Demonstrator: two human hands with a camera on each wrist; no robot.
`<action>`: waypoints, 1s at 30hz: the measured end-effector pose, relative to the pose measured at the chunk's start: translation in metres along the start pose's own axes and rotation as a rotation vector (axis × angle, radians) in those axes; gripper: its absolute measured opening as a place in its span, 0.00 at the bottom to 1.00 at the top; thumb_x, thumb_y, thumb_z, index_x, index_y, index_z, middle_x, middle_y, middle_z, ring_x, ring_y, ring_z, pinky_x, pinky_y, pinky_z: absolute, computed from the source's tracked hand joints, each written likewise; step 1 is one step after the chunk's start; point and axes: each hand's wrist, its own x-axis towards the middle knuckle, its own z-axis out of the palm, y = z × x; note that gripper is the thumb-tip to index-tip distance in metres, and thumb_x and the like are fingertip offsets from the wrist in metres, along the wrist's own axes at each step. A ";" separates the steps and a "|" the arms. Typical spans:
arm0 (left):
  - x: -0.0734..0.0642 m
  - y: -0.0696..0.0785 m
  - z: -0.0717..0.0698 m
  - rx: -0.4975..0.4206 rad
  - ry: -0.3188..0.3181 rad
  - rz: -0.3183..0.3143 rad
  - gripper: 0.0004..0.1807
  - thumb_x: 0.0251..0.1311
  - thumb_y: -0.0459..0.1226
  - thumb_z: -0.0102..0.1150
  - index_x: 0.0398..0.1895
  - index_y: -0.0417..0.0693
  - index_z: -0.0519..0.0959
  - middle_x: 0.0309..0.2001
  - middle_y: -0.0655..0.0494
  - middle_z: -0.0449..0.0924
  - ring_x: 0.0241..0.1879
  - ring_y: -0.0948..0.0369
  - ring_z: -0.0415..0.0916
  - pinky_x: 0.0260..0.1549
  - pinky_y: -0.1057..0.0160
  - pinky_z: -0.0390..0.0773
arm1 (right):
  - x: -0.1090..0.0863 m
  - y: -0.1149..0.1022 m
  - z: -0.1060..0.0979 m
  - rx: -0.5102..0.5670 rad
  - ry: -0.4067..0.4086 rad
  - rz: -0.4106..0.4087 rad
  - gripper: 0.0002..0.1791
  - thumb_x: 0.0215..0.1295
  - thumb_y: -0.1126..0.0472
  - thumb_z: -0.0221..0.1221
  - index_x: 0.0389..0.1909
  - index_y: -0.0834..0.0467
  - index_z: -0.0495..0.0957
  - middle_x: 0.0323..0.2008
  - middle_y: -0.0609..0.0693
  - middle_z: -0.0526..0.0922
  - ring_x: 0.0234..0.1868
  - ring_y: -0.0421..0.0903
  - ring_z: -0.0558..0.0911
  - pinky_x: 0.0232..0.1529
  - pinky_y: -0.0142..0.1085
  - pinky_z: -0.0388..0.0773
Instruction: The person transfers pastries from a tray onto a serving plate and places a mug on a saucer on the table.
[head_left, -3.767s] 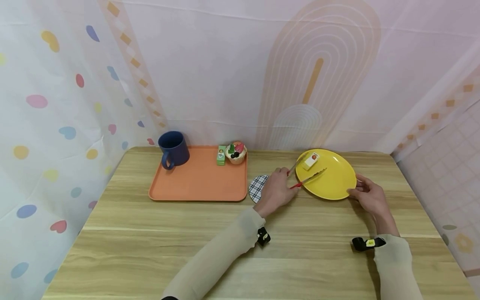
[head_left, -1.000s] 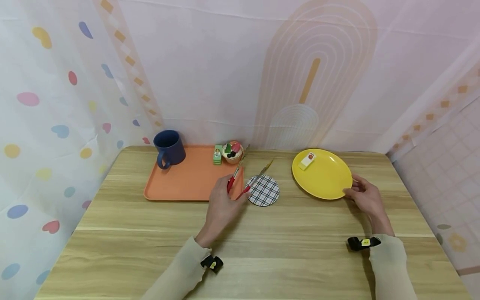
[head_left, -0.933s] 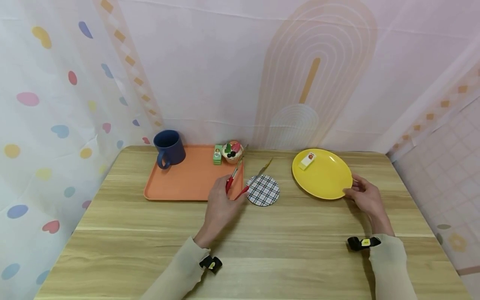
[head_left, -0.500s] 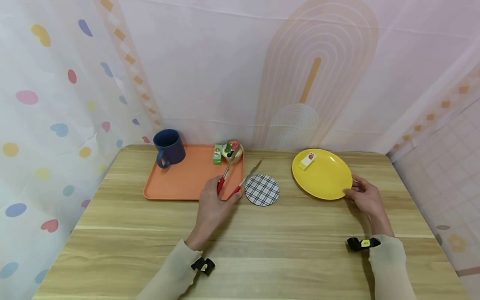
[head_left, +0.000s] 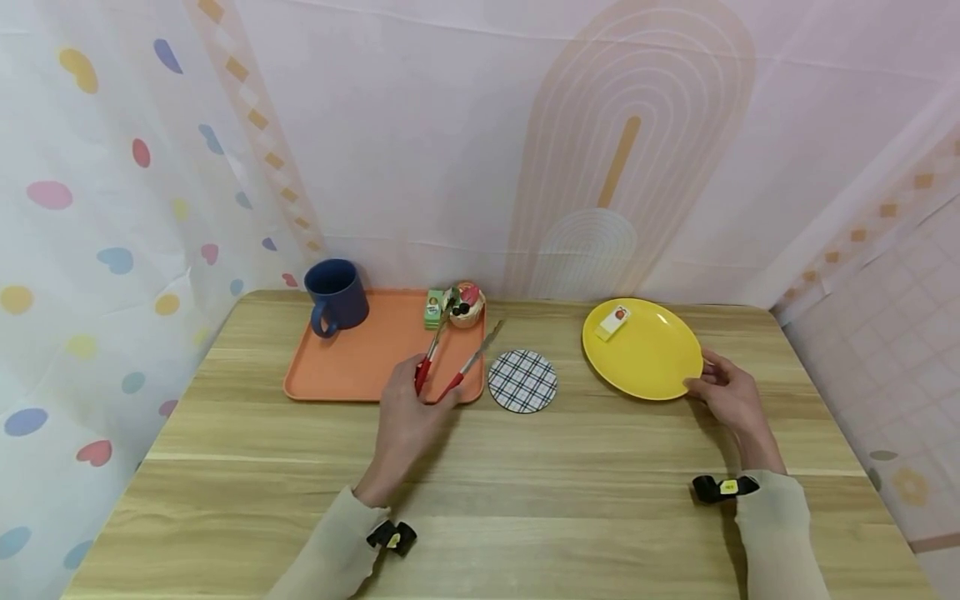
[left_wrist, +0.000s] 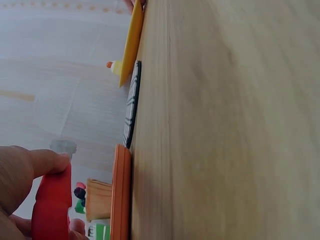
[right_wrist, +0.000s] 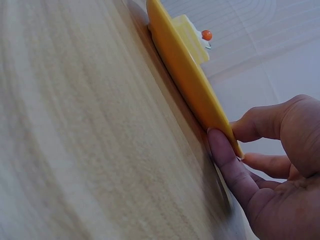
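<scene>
My left hand [head_left: 405,417] holds a pair of tongs [head_left: 424,373] by its red handles. The tongs' metal arms are spread with nothing between them, above the right part of the orange tray [head_left: 348,367]. One tip overlaps the view of a green toy cake slice [head_left: 432,310] and a fruit-topped cupcake [head_left: 469,310]; contact cannot be told. On the right, my right hand [head_left: 731,398] pinches the rim of a yellow plate [head_left: 656,358], thumb and fingers on either side in the right wrist view. A yellow-and-white toy cake slice [head_left: 613,322] sits on that plate.
A dark blue mug [head_left: 337,293] stands at the tray's back left corner. Between tray and plate lies a round checked coaster [head_left: 522,382]. A patterned cloth [head_left: 450,167] hangs behind the wooden table [head_left: 525,517].
My left hand has carried the tongs leftward, from beside the yellow cake slice on the plate, past the coaster, to over the tray. My right hand stays on the plate's rim.
</scene>
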 end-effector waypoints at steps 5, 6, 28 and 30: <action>-0.001 -0.003 -0.005 0.000 -0.004 -0.046 0.40 0.56 0.47 0.75 0.67 0.37 0.70 0.55 0.41 0.76 0.50 0.47 0.73 0.49 0.48 0.75 | 0.000 0.001 0.000 -0.007 0.004 0.000 0.41 0.72 0.63 0.61 0.80 0.63 0.52 0.66 0.65 0.70 0.44 0.29 0.73 0.41 0.21 0.79; -0.001 -0.005 -0.006 0.000 -0.001 -0.051 0.40 0.56 0.47 0.75 0.67 0.37 0.70 0.56 0.41 0.76 0.50 0.47 0.73 0.49 0.48 0.75 | 0.000 0.001 0.000 -0.011 0.004 0.000 0.41 0.72 0.63 0.61 0.80 0.63 0.52 0.66 0.65 0.70 0.44 0.29 0.73 0.41 0.21 0.79; 0.000 -0.024 -0.027 0.075 0.021 -0.077 0.39 0.56 0.45 0.75 0.65 0.34 0.69 0.47 0.40 0.75 0.43 0.47 0.71 0.41 0.52 0.69 | 0.000 0.002 0.001 0.012 0.005 -0.017 0.41 0.72 0.64 0.61 0.80 0.63 0.52 0.67 0.66 0.69 0.41 0.25 0.73 0.41 0.21 0.79; 0.000 -0.025 -0.028 0.085 0.016 -0.084 0.39 0.57 0.45 0.75 0.66 0.34 0.69 0.47 0.39 0.75 0.44 0.47 0.71 0.41 0.52 0.69 | 0.000 0.002 0.001 0.008 0.006 -0.016 0.41 0.72 0.64 0.61 0.80 0.63 0.53 0.67 0.66 0.69 0.41 0.25 0.73 0.41 0.21 0.79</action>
